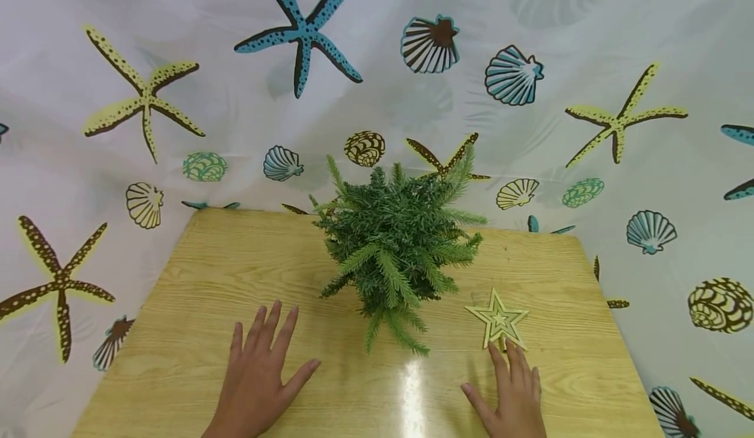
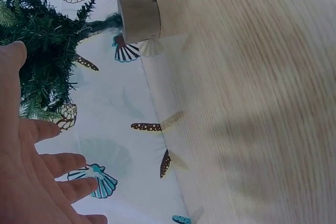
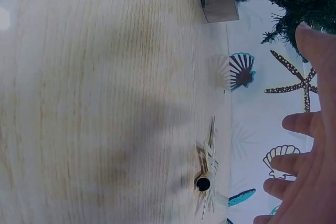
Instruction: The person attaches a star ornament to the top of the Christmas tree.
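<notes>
Right hand [image 1: 514,395], lower right of the head view: fingers straight and loosely spread, palm down over the table, gripping nothing; fingertips [image 1: 492,351] at the short stem of the star topper [image 1: 497,319], contact too fine to confirm. Star topper: flat, five-pointed, pale wood cut as nested outlines, lying on the tabletop just right of the tree; seen edge-on in the right wrist view [image 3: 207,174], with a dark round socket at its stem end.

Left hand [image 1: 259,376], lower left of centre in the head view: fingers straight and fanned wide, palm flat on the bare table, holding nothing; well apart from the star, near the lowest branch tips.

Miniature tree [image 1: 397,245], centre of the head view: dense green needled artificial branches, bristly in texture, viewed from above; set on a short cylindrical wooden base [image 2: 139,17], upper left of the left wrist view.

Table [image 1: 224,274]: light wood-grain laminate, glossy, with a bright reflection near the front edge.

Backdrop [image 1: 589,38]: smooth pale sheet printed with starfish and scallop shells in blue, yellow and brown, surrounding the table on all sides.
</notes>
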A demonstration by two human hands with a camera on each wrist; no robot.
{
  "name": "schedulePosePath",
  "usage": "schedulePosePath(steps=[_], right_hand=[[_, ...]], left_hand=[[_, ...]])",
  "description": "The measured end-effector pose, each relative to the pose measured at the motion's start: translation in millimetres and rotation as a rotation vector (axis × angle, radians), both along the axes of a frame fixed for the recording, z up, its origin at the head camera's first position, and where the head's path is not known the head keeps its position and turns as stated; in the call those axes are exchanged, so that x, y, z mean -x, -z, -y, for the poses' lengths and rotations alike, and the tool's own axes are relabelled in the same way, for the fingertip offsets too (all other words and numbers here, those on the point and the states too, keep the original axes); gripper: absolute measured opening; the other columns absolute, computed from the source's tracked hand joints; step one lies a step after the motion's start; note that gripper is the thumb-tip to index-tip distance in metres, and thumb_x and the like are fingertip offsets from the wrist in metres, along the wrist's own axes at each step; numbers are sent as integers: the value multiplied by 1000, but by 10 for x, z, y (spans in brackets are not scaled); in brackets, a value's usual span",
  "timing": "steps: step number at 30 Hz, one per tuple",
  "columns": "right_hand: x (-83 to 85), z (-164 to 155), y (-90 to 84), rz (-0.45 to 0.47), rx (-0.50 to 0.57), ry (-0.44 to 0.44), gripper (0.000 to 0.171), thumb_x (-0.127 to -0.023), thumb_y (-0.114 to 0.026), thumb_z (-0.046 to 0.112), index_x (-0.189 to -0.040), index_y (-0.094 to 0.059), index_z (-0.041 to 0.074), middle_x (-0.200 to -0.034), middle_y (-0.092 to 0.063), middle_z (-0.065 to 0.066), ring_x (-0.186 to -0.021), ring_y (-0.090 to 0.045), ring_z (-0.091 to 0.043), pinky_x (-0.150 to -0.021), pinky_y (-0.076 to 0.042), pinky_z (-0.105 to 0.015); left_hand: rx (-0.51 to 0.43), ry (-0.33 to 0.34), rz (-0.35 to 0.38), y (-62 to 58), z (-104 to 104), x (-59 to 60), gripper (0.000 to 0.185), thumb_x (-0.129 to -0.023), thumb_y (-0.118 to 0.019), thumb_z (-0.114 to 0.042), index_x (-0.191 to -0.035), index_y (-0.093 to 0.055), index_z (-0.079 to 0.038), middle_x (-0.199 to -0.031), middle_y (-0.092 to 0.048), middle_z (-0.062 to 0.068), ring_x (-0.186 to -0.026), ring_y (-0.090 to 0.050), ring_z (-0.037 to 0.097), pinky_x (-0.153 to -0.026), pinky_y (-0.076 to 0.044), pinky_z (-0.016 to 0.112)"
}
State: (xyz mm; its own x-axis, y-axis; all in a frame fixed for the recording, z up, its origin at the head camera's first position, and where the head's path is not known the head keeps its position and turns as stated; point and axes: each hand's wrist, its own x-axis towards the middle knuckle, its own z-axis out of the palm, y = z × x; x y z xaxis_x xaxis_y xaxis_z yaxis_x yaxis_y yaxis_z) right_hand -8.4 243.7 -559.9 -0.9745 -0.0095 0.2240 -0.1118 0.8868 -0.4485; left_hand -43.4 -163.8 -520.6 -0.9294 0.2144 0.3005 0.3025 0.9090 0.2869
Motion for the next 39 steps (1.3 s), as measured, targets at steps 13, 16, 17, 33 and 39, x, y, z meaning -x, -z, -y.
schedulePosePath(steps=[13, 16, 17, 33, 39], right_hand=[[8, -41, -17, -11, 37, 42, 73, -82, -72, 47, -137, -49, 5, -142, -36, -24, -127, -35, -45, -93, -25, -70], [1, -53, 7, -35, 38, 42, 74, -79, -76, 43, -137, -49, 6, -143, -36, -24, -124, -37, -47, -93, -27, -67], [1, -56, 15, -41, 35, 43, 74, -78, -77, 42, -137, -49, 6, -143, -36, -24, -123, -38, -47, -92, -28, -66], [62, -133, 38, 6, 19, 93, 67, -83, -74, 38, -134, -50, 3, -137, -43, -22, -117, -47, -43, -81, -40, -65], [70, -149, 21, 6, 37, 99, 61, -83, -75, 33, -131, -52, 2, -133, -48, -22, -116, -48, -43, -80, -40, -64]], left_hand=[[-135, 5, -24, -137, -111, 5, 84, -88, -58, -57, -153, -23, -18, -155, -24, 12, -140, -22, 37, -106, -19, 61], [-169, 8, -27, -208, -141, -4, 84, -88, -61, -54, -154, -22, -18, -155, -23, 11, -141, -21, 35, -105, -20, 61], [-177, 8, -26, -233, -151, -7, 84, -88, -62, -53, -154, -22, -18, -155, -23, 11, -141, -21, 34, -106, -21, 60], [-254, 31, -74, -594, -270, -16, 83, -89, -64, -45, -154, -21, -18, -155, -26, 8, -140, -24, 31, -105, -24, 57], [-291, 52, -95, -719, -313, 5, 80, -89, -65, -42, -153, -24, -18, -153, -29, 6, -139, -27, 31, -103, -26, 58]])
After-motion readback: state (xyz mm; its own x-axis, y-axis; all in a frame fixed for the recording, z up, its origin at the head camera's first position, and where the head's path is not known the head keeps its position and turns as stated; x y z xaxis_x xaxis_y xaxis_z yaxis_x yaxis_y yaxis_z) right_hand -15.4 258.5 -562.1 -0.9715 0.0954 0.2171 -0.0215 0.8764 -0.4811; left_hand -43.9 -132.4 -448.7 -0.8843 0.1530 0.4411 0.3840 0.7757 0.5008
